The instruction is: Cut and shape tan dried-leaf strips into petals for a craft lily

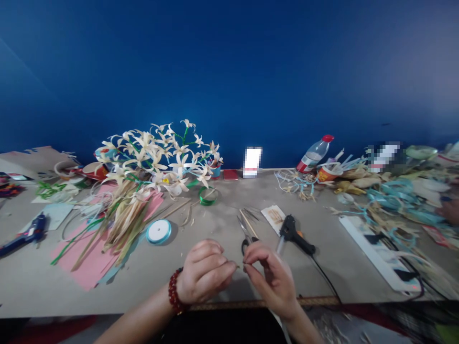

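Note:
My left hand [206, 272], with a red bead bracelet [175, 291] at its wrist, is closed near the table's front edge. A tiny thin piece pokes out at its fingertips, too small to name. Facing it, my right hand [270, 277] pinches thumb and forefinger together close to that tip; what lies between them is hidden. Just beyond the right hand lie scissors [245, 231], partly covered by its fingers. A black glue gun [297, 234] rests to the right. On the left is a spool of light blue ribbon [158, 232].
White handmade flowers [161, 153] on green stems stand at the back left. Dried husk strips [125, 220] lie over pink paper [84, 258]. To the right are a power strip [380, 255], a tilted bottle [315, 153] and tangled blue ribbon [392, 193]. Another blue glue gun [30, 231] lies far left.

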Tool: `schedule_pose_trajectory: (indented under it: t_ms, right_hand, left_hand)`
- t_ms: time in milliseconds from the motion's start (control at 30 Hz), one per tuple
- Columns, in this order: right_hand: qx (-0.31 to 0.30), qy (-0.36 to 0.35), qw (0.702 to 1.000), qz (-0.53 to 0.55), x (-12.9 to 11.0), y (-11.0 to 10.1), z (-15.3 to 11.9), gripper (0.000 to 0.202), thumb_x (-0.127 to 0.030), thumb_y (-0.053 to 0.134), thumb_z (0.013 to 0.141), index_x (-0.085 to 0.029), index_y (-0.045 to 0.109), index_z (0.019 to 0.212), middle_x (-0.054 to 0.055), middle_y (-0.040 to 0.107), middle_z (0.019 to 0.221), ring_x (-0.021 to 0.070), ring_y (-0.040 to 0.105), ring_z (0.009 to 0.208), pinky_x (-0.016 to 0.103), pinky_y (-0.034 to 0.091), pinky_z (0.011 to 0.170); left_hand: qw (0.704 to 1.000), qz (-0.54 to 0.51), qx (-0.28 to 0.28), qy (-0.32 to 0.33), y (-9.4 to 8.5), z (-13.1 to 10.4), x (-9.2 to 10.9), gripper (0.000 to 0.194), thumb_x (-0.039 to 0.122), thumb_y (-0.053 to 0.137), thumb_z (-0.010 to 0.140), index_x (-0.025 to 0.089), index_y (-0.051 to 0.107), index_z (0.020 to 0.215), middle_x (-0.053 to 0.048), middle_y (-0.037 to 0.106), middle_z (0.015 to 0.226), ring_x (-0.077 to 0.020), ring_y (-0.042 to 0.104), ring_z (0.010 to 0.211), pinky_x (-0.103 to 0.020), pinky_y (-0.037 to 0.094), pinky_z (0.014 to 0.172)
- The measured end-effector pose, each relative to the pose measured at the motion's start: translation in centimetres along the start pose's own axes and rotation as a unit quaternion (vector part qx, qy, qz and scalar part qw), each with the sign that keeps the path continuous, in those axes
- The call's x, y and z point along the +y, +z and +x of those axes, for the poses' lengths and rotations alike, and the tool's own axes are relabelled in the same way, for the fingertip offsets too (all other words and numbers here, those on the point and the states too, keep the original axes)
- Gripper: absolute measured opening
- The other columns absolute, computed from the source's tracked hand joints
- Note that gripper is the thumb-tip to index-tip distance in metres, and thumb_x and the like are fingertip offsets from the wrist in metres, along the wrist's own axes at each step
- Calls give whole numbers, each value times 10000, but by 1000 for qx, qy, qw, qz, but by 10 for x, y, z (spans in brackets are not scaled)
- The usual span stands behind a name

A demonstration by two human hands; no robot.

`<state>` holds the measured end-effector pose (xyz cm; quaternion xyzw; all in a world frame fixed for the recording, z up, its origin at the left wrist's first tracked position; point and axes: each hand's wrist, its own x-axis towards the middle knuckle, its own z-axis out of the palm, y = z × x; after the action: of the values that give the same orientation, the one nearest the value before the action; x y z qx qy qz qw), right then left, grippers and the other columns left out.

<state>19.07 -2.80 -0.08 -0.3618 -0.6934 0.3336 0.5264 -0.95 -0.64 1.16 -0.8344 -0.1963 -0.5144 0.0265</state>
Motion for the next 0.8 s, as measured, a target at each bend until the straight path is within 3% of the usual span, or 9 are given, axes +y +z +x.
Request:
schedule_pose_trajectory:
  t_ms: [133,233,300,400,533,667,800]
  right_hand:
    - [26,25,992,-119,15,-22,3,66,-187,561,916,-218,611,885,23,652,795,172,626,726,271,499,677]
    - [45,55,968,-241,31,-49,8,96,-258,559,926,-207,637,903,27,679,789,180,635,705,273,491,687]
    - [30,81,946,-312,43,-65,12,148,-288,528,936,-195,637,902,44,692,802,192,645,712,284,488,697]
    - [-42,96,905,-412,56,-76,24,187,-257,477,943,-185,644,899,67,706,847,208,661,779,286,480,721]
    - [-166,115,820,-536,66,-70,46,218,-196,457,947,-175,673,924,87,714,919,217,658,906,278,465,793]
    - [-222,126,784,-566,78,-55,68,203,-157,510,922,-175,705,869,103,729,928,234,660,951,296,455,822]
    - [-272,164,738,-595,90,-41,82,169,-89,557,896,-102,715,838,164,734,864,290,685,909,374,487,788]
  left_hand:
    - [1000,-13,-18,-14,-2,-5,-3,139,122,599,867,109,646,997,-54,686,728,-182,615,751,-361,574,715]
    - [1000,-7,-21,-10,-5,-6,-4,136,126,576,887,116,645,1004,-49,694,725,-170,625,726,-352,579,723]
    - [1000,0,-20,-7,-5,-7,-4,130,127,579,887,121,648,997,-46,696,720,-167,633,722,-344,582,723]
    - [1000,7,-22,-12,-4,-11,-5,129,131,585,883,123,650,995,-51,700,727,-177,643,738,-351,585,721]
    - [999,3,-26,-21,-4,-18,-5,135,142,588,879,121,649,997,-59,701,738,-187,645,745,-368,583,722]
    - [999,1,-35,-28,-7,-20,-3,139,134,572,883,125,647,999,-55,697,726,-180,647,726,-365,580,718]
    - [999,12,-33,-32,-11,-20,-1,135,106,598,856,125,648,980,-49,698,720,-177,651,722,-358,577,732]
